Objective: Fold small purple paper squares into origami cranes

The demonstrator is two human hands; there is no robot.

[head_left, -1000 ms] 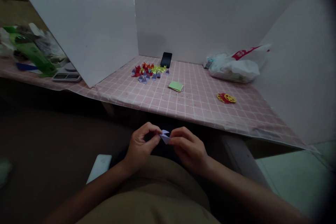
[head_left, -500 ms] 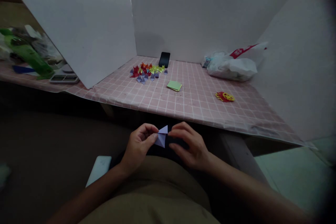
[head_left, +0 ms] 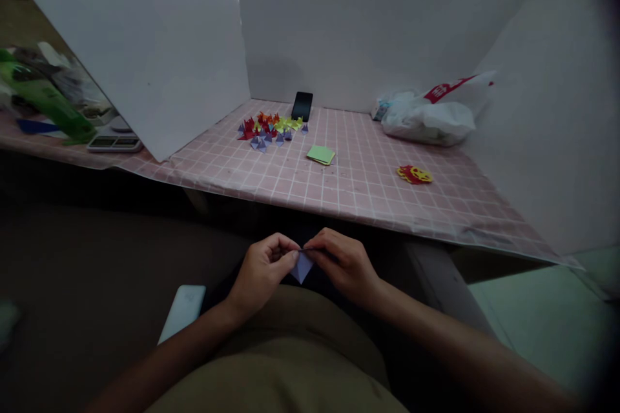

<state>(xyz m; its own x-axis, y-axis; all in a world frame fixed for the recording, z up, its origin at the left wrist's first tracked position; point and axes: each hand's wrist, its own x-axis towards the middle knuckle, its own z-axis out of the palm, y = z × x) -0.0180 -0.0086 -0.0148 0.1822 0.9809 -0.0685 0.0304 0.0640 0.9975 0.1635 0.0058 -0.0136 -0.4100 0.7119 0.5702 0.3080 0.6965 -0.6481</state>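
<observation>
A small piece of folded purple paper (head_left: pixel 302 268) is held over my lap, its point facing down toward me. My left hand (head_left: pixel 265 269) pinches its upper left edge between thumb and fingers. At the upper right edge, my right hand (head_left: pixel 345 262) pinches the same paper, so both sets of fingertips nearly meet along the top fold. On the table ahead sits a cluster of small folded paper figures (head_left: pixel 264 131) in red, orange, yellow and purple. Closer to me lies a stack of green paper squares (head_left: pixel 320 155).
The pink checked table (head_left: pixel 368 187) has white panels around it. A black phone (head_left: pixel 302 106) leans at the back. On the right are a white plastic bag (head_left: pixel 429 122) and red and yellow cut-out pieces (head_left: pixel 414 174). A green bottle (head_left: pixel 51 100) and a scale (head_left: pixel 113 143) are left; a pale device (head_left: pixel 183 310) lies beside me.
My right hand has moved left and closed on the paper, having been open beside it. The paper's raised upper flap now lies flat, and its point faces down.
</observation>
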